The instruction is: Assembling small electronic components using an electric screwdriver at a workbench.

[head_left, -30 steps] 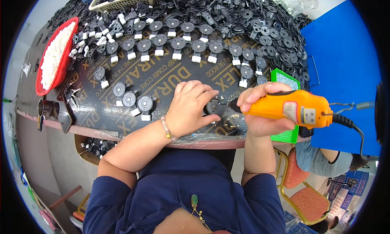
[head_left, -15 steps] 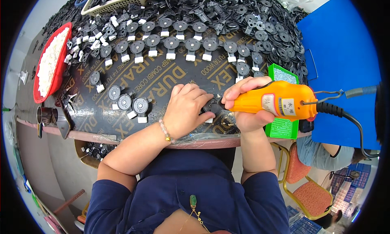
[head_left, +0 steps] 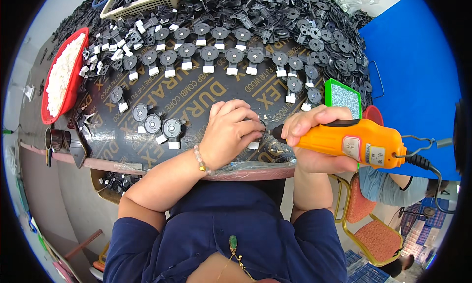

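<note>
Head view. The left hand (head_left: 233, 133) closes over a black disc part (head_left: 253, 145), mostly hidden, on the dark tabletop (head_left: 191, 113), seemingly to steady it. The right hand (head_left: 312, 156) wraps an orange power driver (head_left: 364, 141), tip toward the part, presumably for control; contact cannot be told. The green tray (head_left: 328, 94) sits near, likely for reach; 3 similar parts (head_left: 152, 123) lie leftward, apart.

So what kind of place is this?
Probably a workshop or small factory: black parts are heaped on the table, a red tray holds lots of little white pieces, and the right hand grips an orange corded tool.
</note>
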The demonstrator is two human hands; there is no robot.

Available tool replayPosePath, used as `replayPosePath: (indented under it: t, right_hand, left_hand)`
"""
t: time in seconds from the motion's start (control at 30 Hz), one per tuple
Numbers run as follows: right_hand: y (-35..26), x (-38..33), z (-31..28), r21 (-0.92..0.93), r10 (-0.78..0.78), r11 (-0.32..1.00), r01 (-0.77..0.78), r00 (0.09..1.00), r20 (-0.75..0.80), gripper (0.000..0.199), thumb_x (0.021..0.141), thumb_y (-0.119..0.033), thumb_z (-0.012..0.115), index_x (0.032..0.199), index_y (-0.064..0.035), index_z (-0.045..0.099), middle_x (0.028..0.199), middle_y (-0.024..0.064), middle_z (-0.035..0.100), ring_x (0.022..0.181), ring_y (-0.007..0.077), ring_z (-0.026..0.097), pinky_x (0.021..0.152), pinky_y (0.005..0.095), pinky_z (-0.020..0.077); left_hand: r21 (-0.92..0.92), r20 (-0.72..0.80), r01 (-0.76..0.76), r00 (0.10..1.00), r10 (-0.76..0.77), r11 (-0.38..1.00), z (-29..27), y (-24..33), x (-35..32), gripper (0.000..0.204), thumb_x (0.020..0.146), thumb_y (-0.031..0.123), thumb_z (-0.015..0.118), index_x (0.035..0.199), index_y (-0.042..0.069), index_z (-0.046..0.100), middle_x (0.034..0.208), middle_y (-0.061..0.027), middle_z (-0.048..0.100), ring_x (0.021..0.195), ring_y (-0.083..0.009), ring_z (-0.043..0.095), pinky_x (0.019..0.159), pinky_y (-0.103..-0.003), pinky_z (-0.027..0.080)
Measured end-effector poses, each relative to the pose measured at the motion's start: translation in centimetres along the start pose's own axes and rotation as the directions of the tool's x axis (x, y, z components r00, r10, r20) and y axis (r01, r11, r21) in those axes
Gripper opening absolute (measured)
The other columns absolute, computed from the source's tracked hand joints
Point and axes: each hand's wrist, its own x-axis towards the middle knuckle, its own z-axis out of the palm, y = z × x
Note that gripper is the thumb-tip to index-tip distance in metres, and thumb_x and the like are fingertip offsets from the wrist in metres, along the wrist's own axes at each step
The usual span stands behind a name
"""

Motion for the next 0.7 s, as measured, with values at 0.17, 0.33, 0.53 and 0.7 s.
replayPosePath:
  t: [0.17, 0.33, 0.53, 0.7]
  right_hand:
    - [-0.1, 0.1, -0.7, 0.017, -0.054, 0.998, 0.053, 0.997, 0.053, 0.093, 0.077, -0.088, 0.053, 0.117, -0.0039, 0.049, 0.086, 0.0132, 0.065, 0.063, 0.0198, 0.065, 0.060, 0.0346, 0.0554]
    - [-0.8, 0.3, -0.9, 0.002, -0.091, 0.996, 0.091, 0.994, 0.063, 0.092, 0.082, -0.088, 0.047, 0.122, -0.0052, 0.050, 0.087, 0.0136, 0.065, 0.060, 0.0201, 0.063, 0.054, 0.0348, 0.0535]
    - [-1.6, 0.8, -0.6, 0.090, -0.119, 0.989, 0.118, 0.993, 0.013, 0.089, 0.084, -0.086, 0.048, 0.120, -0.0051, 0.051, 0.087, 0.0123, 0.065, 0.057, 0.0178, 0.062, 0.052, 0.0326, 0.0526]
    - [-2.4, 0.8, -0.4, 0.111, -0.126, 0.986, 0.127, 0.992, -0.011, 0.087, 0.086, -0.084, 0.050, 0.120, -0.0046, 0.052, 0.086, 0.0111, 0.065, 0.055, 0.0170, 0.061, 0.051, 0.0321, 0.0525]
  left_hand:
    - [-0.002, -0.001, 0.027, 1.000, -0.027, 1.000, 0.1, -0.2, 0.1, 0.016, 0.074, 0.020, 0.084, 0.089, 0.017, 0.077, 0.098, 0.0058, 0.067, 0.111, -0.0207, 0.059, 0.096, -0.040, 0.037]
    - [-0.044, -0.015, 0.049, 0.999, -0.050, 0.998, -0.3, -0.3, 0.3, 0.014, 0.076, 0.023, 0.084, 0.087, 0.017, 0.075, 0.095, 0.0056, 0.067, 0.109, -0.0199, 0.060, 0.095, -0.039, 0.037]
    - [-0.141, 0.021, 0.028, 0.999, -0.026, 0.990, -0.6, -0.3, 0.4, 0.015, 0.078, 0.024, 0.084, 0.086, 0.016, 0.074, 0.094, 0.0046, 0.068, 0.107, -0.0201, 0.060, 0.095, -0.038, 0.036]
    - [-0.376, 0.045, 0.061, 0.998, -0.047, 0.925, -0.6, -0.3, 0.5, 0.017, 0.076, 0.020, 0.086, 0.083, 0.013, 0.072, 0.092, 0.0028, 0.069, 0.103, -0.0211, 0.061, 0.094, -0.037, 0.038]
